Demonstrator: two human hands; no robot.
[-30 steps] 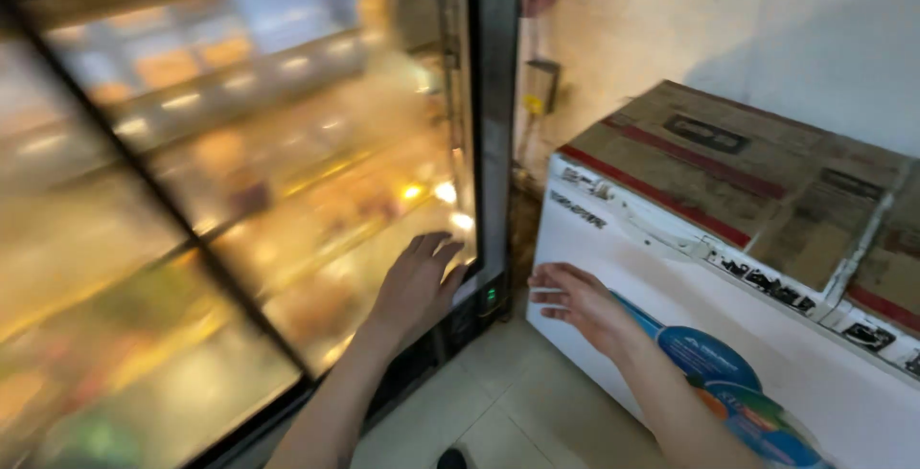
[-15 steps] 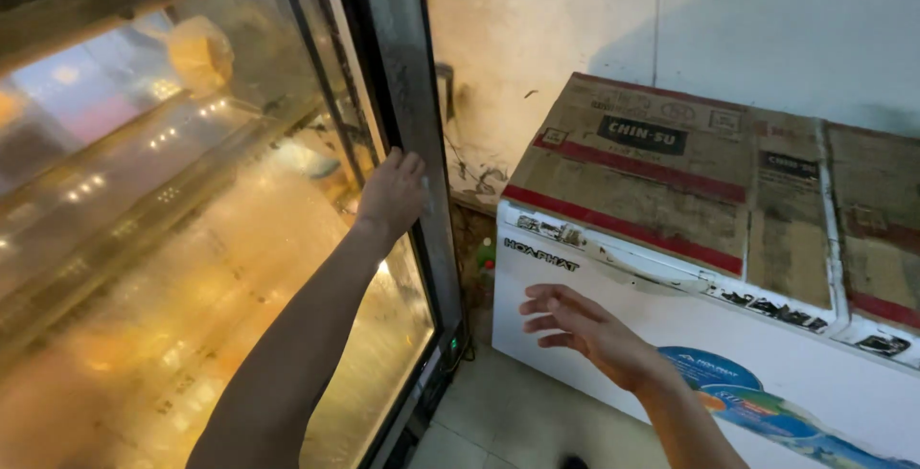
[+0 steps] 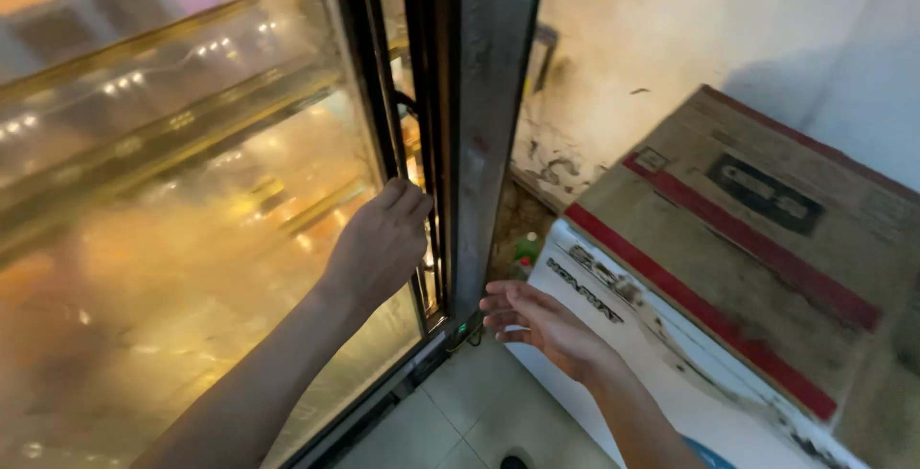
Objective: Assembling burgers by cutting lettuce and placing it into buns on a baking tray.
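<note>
A tall display cooler fills the left, its glass door [image 3: 192,239] fogged and lit yellow from inside. My left hand [image 3: 381,244] lies against the door's dark right edge [image 3: 414,143], fingers curled onto the frame beside a narrow gap. My right hand [image 3: 537,320] hovers open in the air lower down, fingers spread, between the cooler's side post [image 3: 489,114] and a white chest freezer [image 3: 613,325]. It holds nothing and touches nothing.
Flattened brown cardboard [image 3: 767,249] with red stripes covers the freezer's top. A stained, peeling wall [image 3: 671,38] stands behind. A narrow dirty gap [image 3: 522,239] separates cooler and freezer. Pale floor tiles [image 3: 470,411] show below.
The view has closed in on the door's right edge. My left hand moved from the flat glass onto the door's frame edge, and a gap now shows there. My right hand stayed hovering.
</note>
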